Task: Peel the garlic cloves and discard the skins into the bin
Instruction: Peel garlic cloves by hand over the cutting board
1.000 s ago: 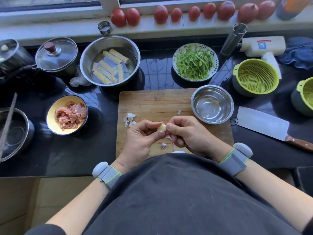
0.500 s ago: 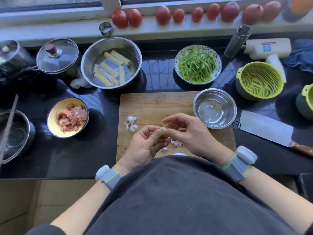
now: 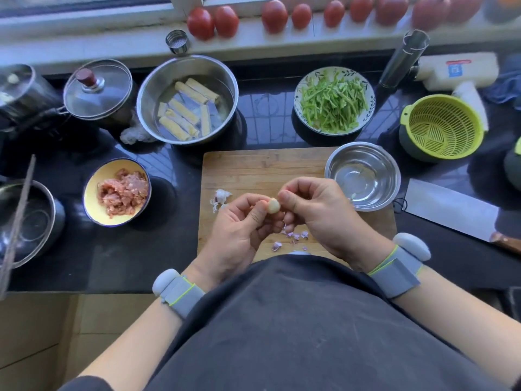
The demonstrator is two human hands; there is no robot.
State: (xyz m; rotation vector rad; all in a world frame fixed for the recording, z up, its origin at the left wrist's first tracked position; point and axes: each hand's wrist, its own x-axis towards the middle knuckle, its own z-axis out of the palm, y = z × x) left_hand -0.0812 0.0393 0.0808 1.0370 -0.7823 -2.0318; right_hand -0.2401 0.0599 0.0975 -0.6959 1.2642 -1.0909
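Note:
A pale, mostly bare garlic clove (image 3: 273, 206) sits above the wooden cutting board (image 3: 262, 167). My left hand (image 3: 239, 235) pinches it between thumb and fingertips. My right hand (image 3: 318, 213) has its fingers curled, with thumb and forefinger pinching the clove's right side. Purple-white skin scraps (image 3: 294, 235) lie on the board under my hands. More garlic pieces with white skin (image 3: 221, 197) lie on the board to the left. No bin is in view.
A small steel bowl (image 3: 363, 176) stands on the board's right corner, a cleaver (image 3: 451, 210) lies to its right. A yellow bowl of minced meat (image 3: 117, 191), a steel bowl of tofu rolls (image 3: 187, 100), a plate of green strips (image 3: 334, 101) and a green colander (image 3: 442, 128) surround the board.
Both hands stayed together over the board, turning the clove. More purple skin scraps now lie beneath them. The right hand's fingers curled in closer to the clove.

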